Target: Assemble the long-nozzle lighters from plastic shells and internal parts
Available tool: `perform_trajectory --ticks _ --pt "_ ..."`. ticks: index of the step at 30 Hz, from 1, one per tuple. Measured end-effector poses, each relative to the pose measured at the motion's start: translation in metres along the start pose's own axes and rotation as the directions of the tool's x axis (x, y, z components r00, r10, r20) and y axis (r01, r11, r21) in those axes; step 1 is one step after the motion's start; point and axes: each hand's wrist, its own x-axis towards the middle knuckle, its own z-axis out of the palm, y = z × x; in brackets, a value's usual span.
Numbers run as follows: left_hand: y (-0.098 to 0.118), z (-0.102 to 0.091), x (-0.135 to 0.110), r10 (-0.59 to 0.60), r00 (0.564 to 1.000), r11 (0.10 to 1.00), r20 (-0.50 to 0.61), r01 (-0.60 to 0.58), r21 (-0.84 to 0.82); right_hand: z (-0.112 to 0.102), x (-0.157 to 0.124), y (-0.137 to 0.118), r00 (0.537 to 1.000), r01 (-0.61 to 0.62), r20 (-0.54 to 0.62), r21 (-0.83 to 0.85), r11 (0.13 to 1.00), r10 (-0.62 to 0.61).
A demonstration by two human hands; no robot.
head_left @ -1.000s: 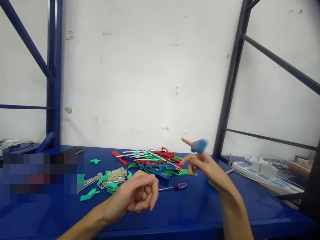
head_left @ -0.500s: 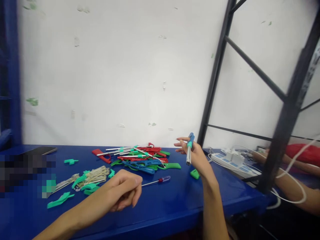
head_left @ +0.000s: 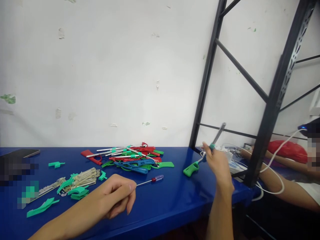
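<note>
My right hand [head_left: 217, 163] is raised at the right of the table and closed around a long-nosed lighter, whose metal tube [head_left: 220, 131] and teal collar point up and away. Its handle is hidden by the hand. Left of that hand, a green-handled lighter [head_left: 191, 169] rests on the table. My left hand [head_left: 120, 196] is held low over the front of the table with its fingers curled; whatever they hold, if anything, is hidden. Just beyond it lies a screwdriver [head_left: 157, 178] with a purple handle, its tip hidden behind the hand.
Red, green and blue long-nosed lighters lie in a pile [head_left: 132, 158] near the wall. Teal plastic pieces [head_left: 42, 207] and a bundle of pale, clear parts [head_left: 86, 176] are at left. A black rack post [head_left: 268, 110] and another person's arm [head_left: 282, 186] are at right.
My right hand has moved right and turned, so the lighter's tube now points up instead of toward me. The green lighter on the table now shows fully. The view has shifted right.
</note>
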Motion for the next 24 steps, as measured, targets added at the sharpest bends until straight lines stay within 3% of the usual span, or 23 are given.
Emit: perform_trajectory --ticks 7,13,17,24 --pt "-0.004 0.000 0.000 -0.039 0.999 0.993 0.019 0.037 0.115 -0.013 0.001 0.029 0.989 -0.149 -0.008 -0.107 0.983 0.149" --pt "-0.009 0.001 0.000 -0.015 0.999 0.988 0.047 0.007 0.155 0.007 0.011 0.047 0.950 -0.245 0.166 -0.137 0.960 0.266" --pt "-0.008 0.002 -0.001 0.003 0.998 0.992 0.062 -0.011 0.125 0.022 0.016 0.056 0.922 -0.246 0.285 -0.091 0.965 0.262" --pt "-0.004 0.005 0.000 0.005 0.996 0.990 0.092 -0.018 0.137 0.031 0.018 0.060 0.830 -0.312 0.456 -0.095 0.945 0.320"
